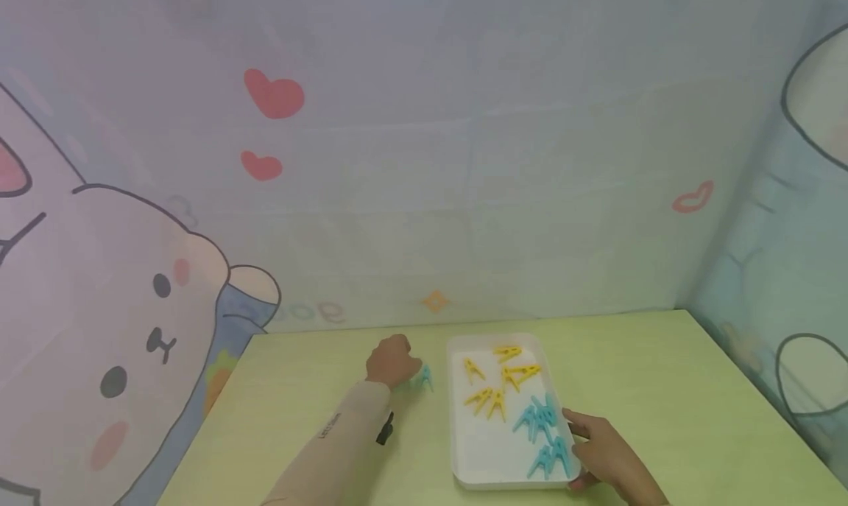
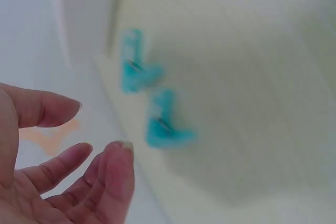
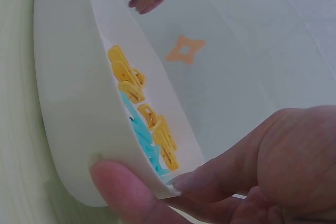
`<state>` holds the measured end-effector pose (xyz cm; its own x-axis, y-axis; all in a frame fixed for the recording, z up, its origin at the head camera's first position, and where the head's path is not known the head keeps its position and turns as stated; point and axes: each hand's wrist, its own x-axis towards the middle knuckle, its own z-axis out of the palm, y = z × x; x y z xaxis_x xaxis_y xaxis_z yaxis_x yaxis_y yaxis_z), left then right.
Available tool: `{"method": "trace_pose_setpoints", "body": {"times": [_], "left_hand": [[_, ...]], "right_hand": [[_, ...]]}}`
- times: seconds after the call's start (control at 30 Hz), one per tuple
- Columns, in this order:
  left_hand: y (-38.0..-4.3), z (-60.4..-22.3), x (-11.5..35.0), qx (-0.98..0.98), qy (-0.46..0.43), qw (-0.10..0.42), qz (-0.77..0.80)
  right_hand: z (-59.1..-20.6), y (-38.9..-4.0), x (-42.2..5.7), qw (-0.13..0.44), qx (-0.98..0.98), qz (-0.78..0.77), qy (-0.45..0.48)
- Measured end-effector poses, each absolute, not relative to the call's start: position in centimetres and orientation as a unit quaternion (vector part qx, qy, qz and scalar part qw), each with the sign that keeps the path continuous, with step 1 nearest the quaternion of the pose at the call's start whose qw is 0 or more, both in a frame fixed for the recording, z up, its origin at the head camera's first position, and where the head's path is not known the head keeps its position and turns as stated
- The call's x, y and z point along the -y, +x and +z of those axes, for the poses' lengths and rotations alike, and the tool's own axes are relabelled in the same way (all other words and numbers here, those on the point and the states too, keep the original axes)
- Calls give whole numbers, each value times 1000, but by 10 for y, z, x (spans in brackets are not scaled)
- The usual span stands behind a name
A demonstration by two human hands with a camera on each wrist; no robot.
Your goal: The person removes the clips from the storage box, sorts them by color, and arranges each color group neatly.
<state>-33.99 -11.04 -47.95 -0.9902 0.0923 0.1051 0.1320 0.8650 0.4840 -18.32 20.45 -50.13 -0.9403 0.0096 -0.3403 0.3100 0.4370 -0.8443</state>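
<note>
My left hand (image 1: pixel 392 361) is at the white tray's ten o'clock, fingers apart and holding nothing; two loose clips (image 2: pixel 159 129), blue, lie on the surface (image 1: pixel 318 366) at that hand's four o'clock. My right hand (image 1: pixel 604 451) pinches the white tray (image 1: pixel 483 454) at its four o'clock. Inside, yellow clips (image 1: pixel 526 371) lie toward twelve, blue clips (image 1: pixel 543 415) toward five.

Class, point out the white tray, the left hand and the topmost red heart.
White tray (image 1: pixel 486 451), head view: its bare floor.
Left hand (image 1: pixel 392 362), head view: back of the hand.
Topmost red heart (image 1: pixel 277 99), head view: middle of the printed shape.
</note>
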Motion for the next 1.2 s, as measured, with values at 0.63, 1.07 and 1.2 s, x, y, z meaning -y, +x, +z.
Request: {"method": "trace_pose_setpoints", "body": {"times": [0.63,1.07,1.2], "left_hand": [[-308,-461,31,893,-171,-38,-415],[-285,-484,-19,921,-221,-115,-300],[-280,-491,-31,937,-221,-116,-245]], "right_hand": [[-504,-184,-205,134,-827,-537,97],[-503,-182,-203,132,-830,-535,89],[-504,-182,-202,128,-830,-536,89]]}}
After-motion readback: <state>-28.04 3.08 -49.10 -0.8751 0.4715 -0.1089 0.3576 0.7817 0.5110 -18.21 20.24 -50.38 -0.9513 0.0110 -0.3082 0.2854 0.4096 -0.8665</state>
